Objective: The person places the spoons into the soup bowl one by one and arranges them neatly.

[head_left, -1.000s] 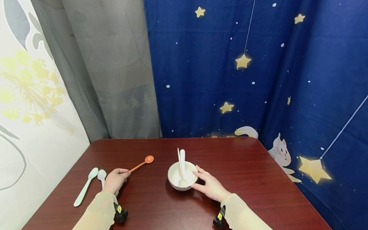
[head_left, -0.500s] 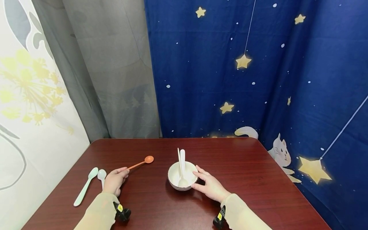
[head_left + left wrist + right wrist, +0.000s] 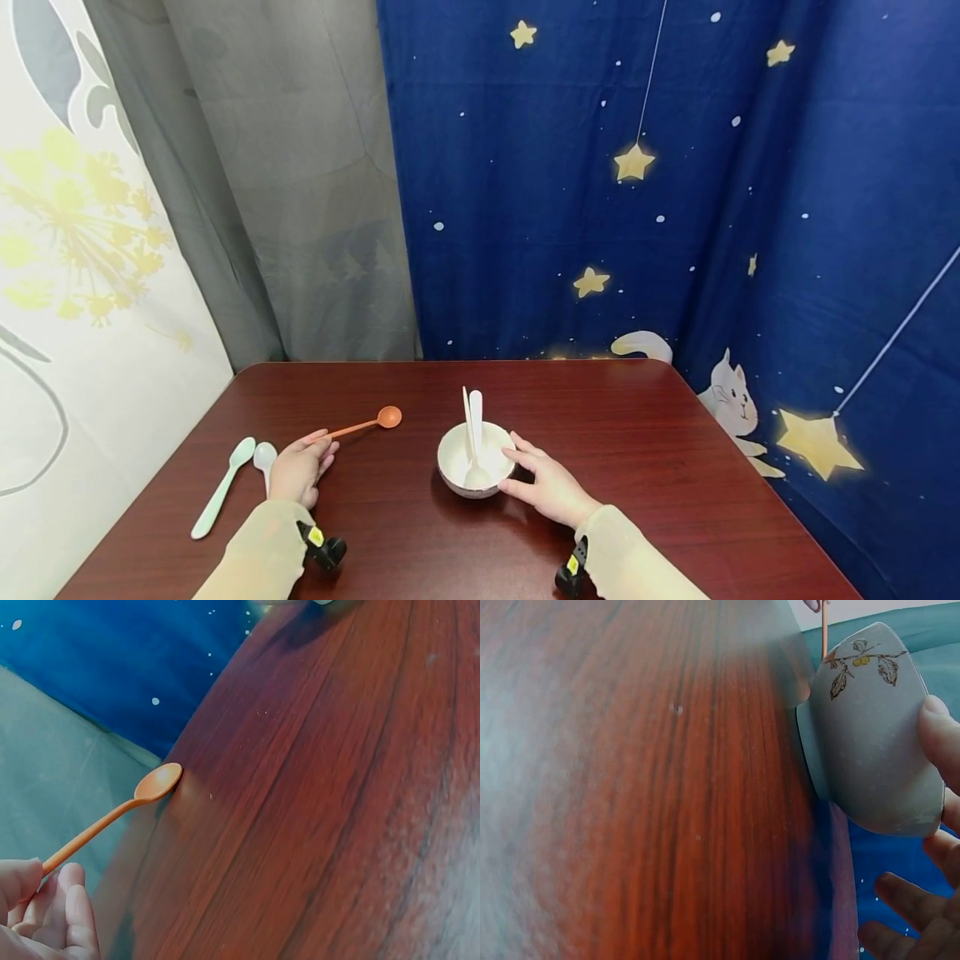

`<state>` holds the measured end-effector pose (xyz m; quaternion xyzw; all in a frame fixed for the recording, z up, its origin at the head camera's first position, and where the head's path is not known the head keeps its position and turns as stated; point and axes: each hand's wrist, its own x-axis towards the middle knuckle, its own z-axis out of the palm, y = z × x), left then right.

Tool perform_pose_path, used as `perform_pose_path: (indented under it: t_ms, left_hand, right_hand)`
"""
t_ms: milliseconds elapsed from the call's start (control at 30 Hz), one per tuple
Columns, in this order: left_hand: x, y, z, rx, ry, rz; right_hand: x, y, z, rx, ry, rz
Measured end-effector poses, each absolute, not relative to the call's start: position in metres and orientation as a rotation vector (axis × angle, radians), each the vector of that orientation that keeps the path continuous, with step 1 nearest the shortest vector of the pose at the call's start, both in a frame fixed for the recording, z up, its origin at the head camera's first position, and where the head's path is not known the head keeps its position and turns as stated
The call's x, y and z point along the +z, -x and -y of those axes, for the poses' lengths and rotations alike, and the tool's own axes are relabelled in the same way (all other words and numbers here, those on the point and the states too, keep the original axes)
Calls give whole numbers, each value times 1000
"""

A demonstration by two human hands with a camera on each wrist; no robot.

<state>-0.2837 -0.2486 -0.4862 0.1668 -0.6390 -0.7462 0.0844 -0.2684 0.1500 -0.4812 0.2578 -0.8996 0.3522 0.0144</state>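
Observation:
My left hand (image 3: 297,468) pinches the handle end of an orange spoon (image 3: 389,417), its bowl end pointing right. In the left wrist view, the orange spoon (image 3: 159,782) sits between thumb and fingers, with its head close to the tabletop; contact cannot be told. My right hand (image 3: 553,485) holds the right side of a white bowl (image 3: 454,460) at the rim with thumb and forefinger, other fingers spread. A white spoon (image 3: 477,425) and a second slim white utensil (image 3: 467,410) lean in the bowl. The right wrist view shows a leaf pattern on the bowl (image 3: 877,742).
Left of my left hand lie a mint green spoon (image 3: 217,502) and a white spoon (image 3: 266,457), whose handle my hand partly covers. All stand on a dark red wooden table (image 3: 600,408). Curtains (image 3: 525,208) hang behind its far edge.
My left hand has turned slightly, and the orange spoon's handle end has shifted away from me and left, so the spoon lies flatter across the view. My right hand and the bowl stay put.

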Motion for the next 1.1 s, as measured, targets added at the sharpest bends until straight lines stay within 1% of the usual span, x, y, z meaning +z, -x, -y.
perform_pose_path:
  t_ms: [700,1100]
  left_hand:
    - [-485,289,241,-2334,-543,1605]
    - [-475,287,245,-2344,-570,1600]
  right_hand:
    - [-482,269,-150,1074,-819,2777]
    - [-479,268,-150,1095,-812,2785]
